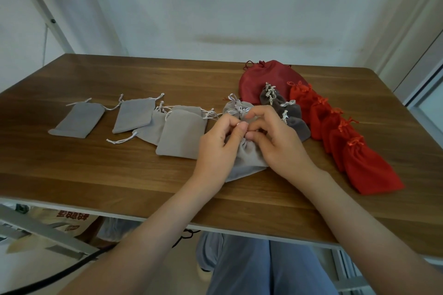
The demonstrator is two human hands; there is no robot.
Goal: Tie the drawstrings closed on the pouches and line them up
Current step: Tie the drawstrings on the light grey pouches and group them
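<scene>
Centrally, on a brown wood-grain table (107, 175), a light grey pouch (247, 163) lies with its gathered neck pointing away from the person and its rounded bottom toward the near edge. Both hands meet at that neck. The left hand (219, 146) and the right hand (278, 143) have their fingers curled inward, thumbs and fingertips pinching the puckered cloth where the drawstring runs. The cord itself is mostly hidden between the fingers, so I cannot tell whether a knot has formed.

The likeliest trouble is the thin cord slipping out of the pinch, which would let the neck spread open again. An uneven pull could also leave a loose knot. A hard tug might drag the pouch into the tied grey pouch (236, 109) just behind the hands and knock it out of place.

The cloth looks soft, matte and velvety, and it creases into small folds where it is drawn in.

To the right, a short row of dark grey pouches (293, 115) with pale knotted cords overlaps. Just beside them, a longer diagonal row of bright red pouches (359, 165) with shiny red cords overlaps like roof tiles. Behind these rows sits a larger dark red pouch (263, 79).

To the left, several flat grey pouches (76, 118), rectangular and untied, lie with white cords trailing loose. Some of them overlap.
</scene>
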